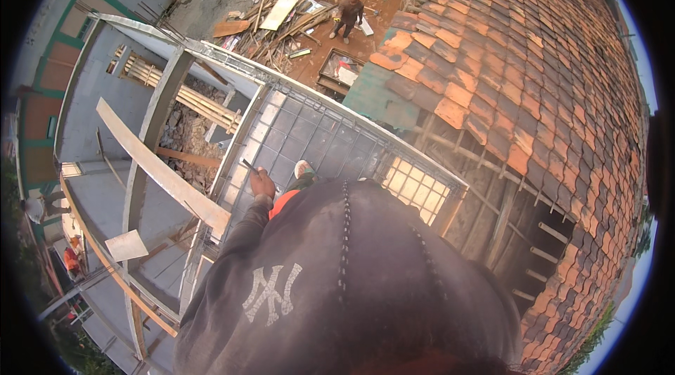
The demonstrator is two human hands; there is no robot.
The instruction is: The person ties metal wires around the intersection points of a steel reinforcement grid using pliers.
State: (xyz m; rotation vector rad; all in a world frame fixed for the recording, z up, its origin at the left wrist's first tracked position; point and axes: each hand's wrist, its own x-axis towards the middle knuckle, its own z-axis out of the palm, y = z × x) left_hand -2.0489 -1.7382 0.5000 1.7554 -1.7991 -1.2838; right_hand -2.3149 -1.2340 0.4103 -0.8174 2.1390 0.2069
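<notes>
Largest first: flat grey rectangular deck (334, 153), overlaid with a square mesh of grey steel bars (309, 125). Pale shoe (303, 167) at the mesh. Our left hand (262, 184), near the deck's left edge: fingers curled round a dark, slim, rod-like tool (247, 165). Right hand hidden; we cannot judge its fingers. Risks, we judge: slackened grip drops the tool over that edge; a toe caught in mesh trips us.

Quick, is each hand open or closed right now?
Left hand: closed, holding a slim dark object.
Right hand: not in view, so it cannot be told.
</notes>
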